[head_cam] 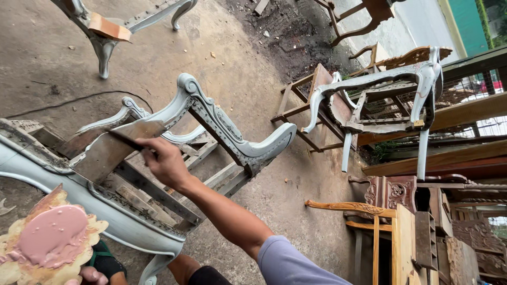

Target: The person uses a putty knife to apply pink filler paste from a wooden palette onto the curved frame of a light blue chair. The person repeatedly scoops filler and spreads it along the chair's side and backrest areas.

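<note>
My right hand [165, 162] grips a thin dark-bladed tool [124, 140] and presses it against a flat wooden panel of a grey-primed carved chair frame [222, 126] that lies on its side on the concrete floor. My left hand [91, 276], at the bottom left, holds up a ragged wooden board [16, 272] carrying a thick patch of pink putty [50, 235]. Only the fingertips of that hand show below the board. A green-strapped sandal sits just right of it.
Another grey-primed carved chair [380, 95] rests over a bare wooden frame at centre right. Unpainted carved furniture pieces [391, 211] stack at the lower right. A third grey frame's leg [103, 47] is at the top left. A dark cable [79, 97] crosses the floor.
</note>
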